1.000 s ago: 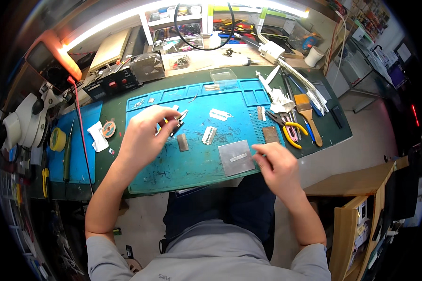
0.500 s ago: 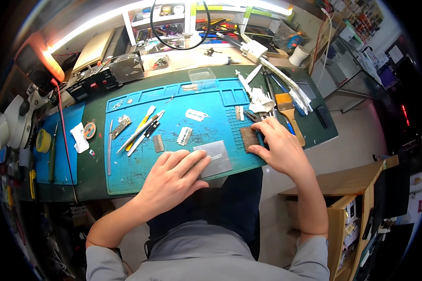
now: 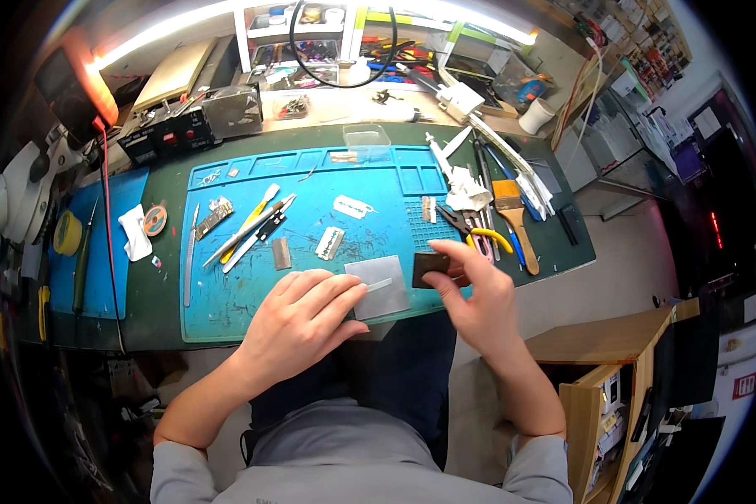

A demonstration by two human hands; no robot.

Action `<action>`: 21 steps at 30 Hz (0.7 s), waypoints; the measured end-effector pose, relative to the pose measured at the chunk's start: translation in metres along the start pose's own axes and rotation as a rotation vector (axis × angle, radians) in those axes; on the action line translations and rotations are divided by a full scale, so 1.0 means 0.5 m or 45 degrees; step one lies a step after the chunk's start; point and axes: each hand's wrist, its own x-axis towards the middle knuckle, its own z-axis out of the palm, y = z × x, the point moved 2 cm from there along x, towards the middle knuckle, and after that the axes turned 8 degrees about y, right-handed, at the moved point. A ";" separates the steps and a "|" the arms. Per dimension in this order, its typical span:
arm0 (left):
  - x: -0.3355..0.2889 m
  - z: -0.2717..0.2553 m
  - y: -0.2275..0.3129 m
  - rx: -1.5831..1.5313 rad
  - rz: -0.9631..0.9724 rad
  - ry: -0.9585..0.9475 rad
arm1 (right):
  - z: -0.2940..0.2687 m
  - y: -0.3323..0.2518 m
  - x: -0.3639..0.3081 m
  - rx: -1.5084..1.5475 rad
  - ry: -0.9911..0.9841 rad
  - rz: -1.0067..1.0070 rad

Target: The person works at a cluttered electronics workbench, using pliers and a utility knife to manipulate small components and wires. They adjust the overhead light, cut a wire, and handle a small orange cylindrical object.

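My left hand [image 3: 298,315] lies over the left side of a flat grey square plate [image 3: 386,300]. Its fingers are together, and the fingertips press on the near end of a thin pale strip [image 3: 380,286] lying on that plate. The thumb sits apart from the fingers, near the plate's lower left corner. Just right of the plate, my right hand [image 3: 479,294] pinches a dark brown square pad [image 3: 429,269] between thumb and fingers, raised off the mat. Behind that hand lie pliers [image 3: 479,235] with yellow handles.
The blue work mat [image 3: 252,315] bears razor blades [image 3: 330,244], a small metal piece [image 3: 280,254], tweezers [image 3: 248,231] and a scalpel [image 3: 191,256]. A flat brush [image 3: 512,214] lies at the right. A clear plastic box [image 3: 367,139] stands at the back.
My right hand has picked the brown pad up off the mat and brought it left, near the plate. The pliers behind are now uncovered. My left hand stays on the strip.
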 end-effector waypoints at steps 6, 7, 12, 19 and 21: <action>0.005 -0.002 0.009 0.088 0.017 -0.055 | 0.062 0.002 0.000 0.039 0.030 -0.345; 0.005 -0.001 0.009 0.105 0.035 -0.060 | 0.064 0.004 0.002 0.045 0.044 -0.391; 0.001 0.004 0.007 0.147 0.054 -0.091 | 0.085 0.024 0.005 0.095 0.031 -0.528; -0.004 0.009 0.006 0.212 0.118 -0.125 | 0.087 0.031 0.003 0.171 0.038 -0.390; -0.004 0.009 0.006 0.226 0.133 -0.123 | 0.087 0.036 0.000 0.220 0.093 -0.433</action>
